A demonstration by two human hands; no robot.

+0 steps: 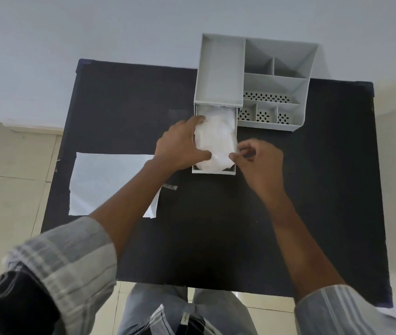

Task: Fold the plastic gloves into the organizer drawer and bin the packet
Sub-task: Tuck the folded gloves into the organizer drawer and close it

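Note:
A grey organizer (221, 68) stands at the far side of the black table, its drawer (213, 172) pulled out toward me. A wad of folded translucent plastic gloves (217, 139) fills the drawer. My left hand (180, 146) presses on the wad's left side, fingers spread over it. My right hand (257, 160) pinches the wad's near right corner with curled fingers. The flat clear packet (105, 182) lies on the table to the left, partly under my left forearm.
The organizer's open compartments (276, 76) with perforated floors sit right of the drawer. A small clear strip (170, 187) lies near the packet. The black table (313, 189) stands on a tiled floor against a pale wall.

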